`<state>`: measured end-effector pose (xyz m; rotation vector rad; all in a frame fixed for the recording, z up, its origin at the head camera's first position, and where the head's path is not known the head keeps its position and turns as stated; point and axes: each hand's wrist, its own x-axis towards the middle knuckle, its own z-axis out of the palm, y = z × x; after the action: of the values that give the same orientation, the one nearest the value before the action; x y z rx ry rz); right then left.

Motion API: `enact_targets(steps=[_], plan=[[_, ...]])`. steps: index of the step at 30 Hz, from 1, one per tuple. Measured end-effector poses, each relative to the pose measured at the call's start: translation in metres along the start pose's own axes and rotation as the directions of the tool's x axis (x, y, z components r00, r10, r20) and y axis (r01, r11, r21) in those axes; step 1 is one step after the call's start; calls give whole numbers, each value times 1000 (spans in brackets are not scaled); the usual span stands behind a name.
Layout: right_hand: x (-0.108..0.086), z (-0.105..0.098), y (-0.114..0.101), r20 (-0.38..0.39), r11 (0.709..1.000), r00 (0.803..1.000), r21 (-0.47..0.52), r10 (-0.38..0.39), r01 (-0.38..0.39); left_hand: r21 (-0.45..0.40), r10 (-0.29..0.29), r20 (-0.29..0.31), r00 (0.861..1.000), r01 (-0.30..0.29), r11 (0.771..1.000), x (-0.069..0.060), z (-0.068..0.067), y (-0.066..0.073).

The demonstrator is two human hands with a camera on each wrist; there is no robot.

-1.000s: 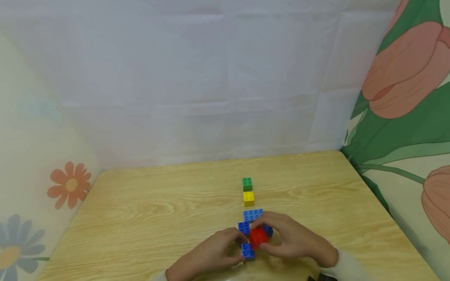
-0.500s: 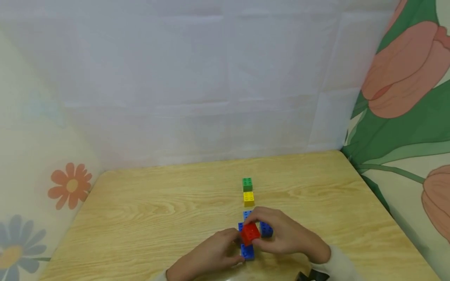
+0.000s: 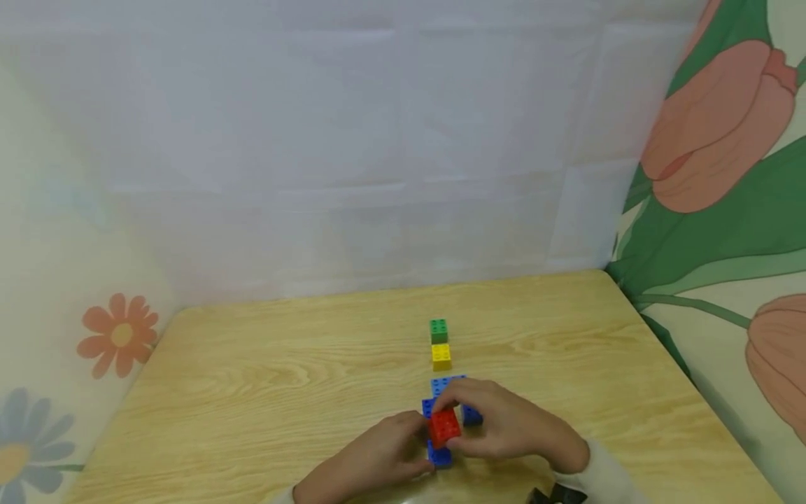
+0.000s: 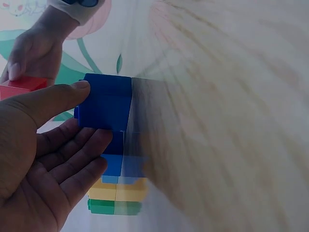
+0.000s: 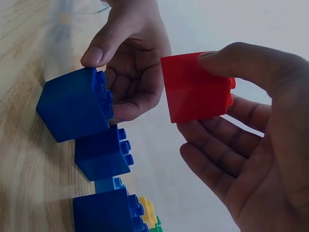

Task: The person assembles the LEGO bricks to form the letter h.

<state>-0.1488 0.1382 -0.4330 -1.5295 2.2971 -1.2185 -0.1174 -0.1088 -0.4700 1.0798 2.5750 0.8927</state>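
A red brick [image 3: 444, 427] [image 5: 195, 87] is pinched between thumb and fingers of my right hand [image 3: 513, 428] [image 5: 270, 125], held above the table. In the right wrist view it is apart from the nearest blue brick [image 5: 75, 104], its studs facing away from the table. That blue brick [image 4: 105, 101] stands on the table, with my left hand [image 3: 374, 455] [image 4: 53, 150] around it, thumb and fingers at its sides. Just behind it is a second blue brick [image 5: 102, 154]. Another blue brick [image 3: 471, 415] [image 5: 104, 212] stands to the right, partly behind my right hand.
Farther back on the wooden table [image 3: 283, 364] lie a long light-blue brick [image 3: 443, 386], a yellow brick [image 3: 441, 357] and a green brick [image 3: 439, 330], roughly in line. A white sheet [image 3: 352, 154] hangs behind the table, and a flowered wall covering is at the right.
My right hand has carried the red brick leftward, from between the blue bricks to over the front blue one. My left hand stays beside that blue brick.
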Motion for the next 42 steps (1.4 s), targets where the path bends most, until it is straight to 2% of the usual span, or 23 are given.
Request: enact_targets(steps=[6, 13, 17, 24, 42], plan=[[1, 4, 0, 5, 999, 1000, -52, 5, -5, -6, 9, -3, 1000, -9, 1000, -1, -1, -1], [1, 8, -1, 37, 986, 988, -77, 149, -146, -29, -28, 39, 999, 30, 999, 1, -2, -2], [1, 10, 1, 46, 979, 981, -82, 191, -186, -32, -45, 50, 998, 47, 998, 1, -2, -2], [1, 12, 1, 57, 982, 982, -75, 178, -173, -66, -66, 57, 996, 70, 995, 2, -3, -2], [1, 14, -1, 66, 980, 985, -130, 159, -149, -48, -114, 39, 993, 116, 992, 3, -3, -1]])
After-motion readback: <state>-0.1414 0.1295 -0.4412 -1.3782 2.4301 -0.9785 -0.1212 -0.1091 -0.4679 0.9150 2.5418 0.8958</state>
